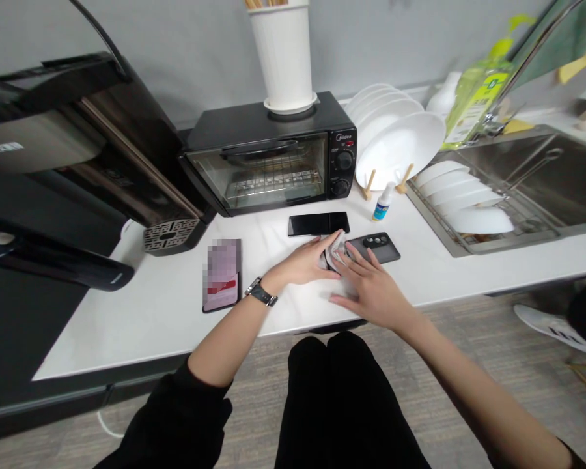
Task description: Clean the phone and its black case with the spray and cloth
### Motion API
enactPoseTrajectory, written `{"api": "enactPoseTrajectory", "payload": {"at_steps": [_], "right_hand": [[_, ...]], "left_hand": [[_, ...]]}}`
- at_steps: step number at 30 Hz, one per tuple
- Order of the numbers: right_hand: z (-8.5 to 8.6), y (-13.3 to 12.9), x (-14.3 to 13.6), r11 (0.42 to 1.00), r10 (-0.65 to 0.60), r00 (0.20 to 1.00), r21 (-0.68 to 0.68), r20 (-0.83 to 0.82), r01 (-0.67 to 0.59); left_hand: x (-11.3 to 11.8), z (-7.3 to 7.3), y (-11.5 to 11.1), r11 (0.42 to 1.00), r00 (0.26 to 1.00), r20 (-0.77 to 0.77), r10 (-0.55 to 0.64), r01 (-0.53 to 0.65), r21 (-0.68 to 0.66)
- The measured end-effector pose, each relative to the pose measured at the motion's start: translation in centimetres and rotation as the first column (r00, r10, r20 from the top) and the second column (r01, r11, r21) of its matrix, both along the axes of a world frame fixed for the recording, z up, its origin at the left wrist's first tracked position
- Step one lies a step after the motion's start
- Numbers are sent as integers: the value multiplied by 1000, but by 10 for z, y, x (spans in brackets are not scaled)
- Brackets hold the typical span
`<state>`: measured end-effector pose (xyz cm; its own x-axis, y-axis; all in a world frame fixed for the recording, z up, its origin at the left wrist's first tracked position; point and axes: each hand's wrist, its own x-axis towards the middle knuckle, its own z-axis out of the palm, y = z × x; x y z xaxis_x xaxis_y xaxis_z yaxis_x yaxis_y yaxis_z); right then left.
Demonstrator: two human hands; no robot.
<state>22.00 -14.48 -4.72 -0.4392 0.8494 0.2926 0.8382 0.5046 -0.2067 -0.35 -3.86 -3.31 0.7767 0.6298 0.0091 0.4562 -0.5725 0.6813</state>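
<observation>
My left hand (307, 260), with a dark watch on the wrist, is at the left end of a dark grey phone (385, 249) lying back up on the counter. A bunched grey cloth (336, 246) lies over that end, between my left thumb and fingers. From the right, my right hand (374, 286) reaches in with its fingers stretched and spread, the fingertips against the cloth. Just behind is a black phone (318, 223), screen up. Another phone (222, 275), its screen lit, lies to the left. A small spray bottle (382, 203) with a blue label stands behind the grey phone.
A black toaster oven (268, 163) bears a white container (283, 55) of sticks. The dark drink machine (127, 150) stands left. White plates (395, 150) lean in a rack beside the sink (542, 166), with more dishes (463, 195) and a green soap bottle (481, 98).
</observation>
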Motion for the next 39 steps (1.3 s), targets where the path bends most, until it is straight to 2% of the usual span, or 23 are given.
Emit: {"api": "enactPoseTrajectory", "payload": {"at_steps": [1,4,5,6,9,10,13,14,15,17,18,19,21,22,23,26,27,30,31,34,35,38,39], "right_hand": [[1,1,-1,1000,-21,1000,8,5,21],[1,4,4,960,-268,963,76,-17,269],[1,5,6,949,-302,953,84,-27,303],[0,5,6,959,-271,962,76,-28,273],[-1,5,3,1000,-2,1000,3,-2,2],[-1,5,3,1000,13,1000,-4,0,-13],[0,5,3,977,-204,979,56,-17,205],[0,4,4,972,-226,974,62,-20,226],[0,3,5,983,-178,984,48,-12,178],[0,1,6,1000,-5,1000,4,10,5],[0,0,7,1000,24,1000,1,14,-24],[-1,-1,9,1000,-21,1000,18,10,21],[-2,-3,12,971,-223,975,78,-21,224],[-3,-4,13,956,-278,960,86,-34,280],[-3,-4,14,960,-268,963,73,-33,270],[-3,-5,16,997,-71,997,-8,13,71],[-2,-6,16,997,-79,997,-1,21,79],[-2,-6,16,950,-297,955,95,-6,296],[-2,-6,15,948,-303,953,100,-11,302],[-1,-7,8,996,-83,996,24,32,83],[-1,-7,6,998,-64,997,19,40,64],[1,-5,4,965,-252,968,84,14,250],[1,-5,4,963,-257,966,84,9,255]], "left_hand": [[0,0,0,1000,1000,-8,7,-7,1],[0,-1,0,1000,1000,15,-24,24,9],[0,-2,0,999,999,30,-42,42,14],[0,-2,1,998,998,44,-55,54,19],[0,-2,1,999,998,57,-41,40,24],[0,-2,1,999,998,55,-31,30,21],[0,-1,1,999,998,55,-35,35,10],[0,-1,1,999,998,56,-42,41,8],[0,-1,1,999,997,55,-45,45,6],[0,-2,1,1000,998,49,-26,26,3],[0,-2,1,1000,999,50,-17,16,3],[0,-3,1,1000,998,56,-15,15,4],[0,-3,1,999,997,73,-34,33,4],[0,-3,1,999,996,77,-44,44,3],[0,-3,1,999,996,73,-44,44,1],[1,-2,1,1000,999,37,5,-5,-2],[1,-1,1,1000,999,33,10,-10,1],[2,-1,0,1000,998,50,-30,29,9],[2,-1,0,999,998,53,-39,39,11],[1,-1,0,1000,999,38,-20,19,23],[1,-1,0,1000,999,34,-12,11,28],[1,0,0,999,999,30,-20,19,28],[1,0,-1,999,999,31,-23,23,23]]}}
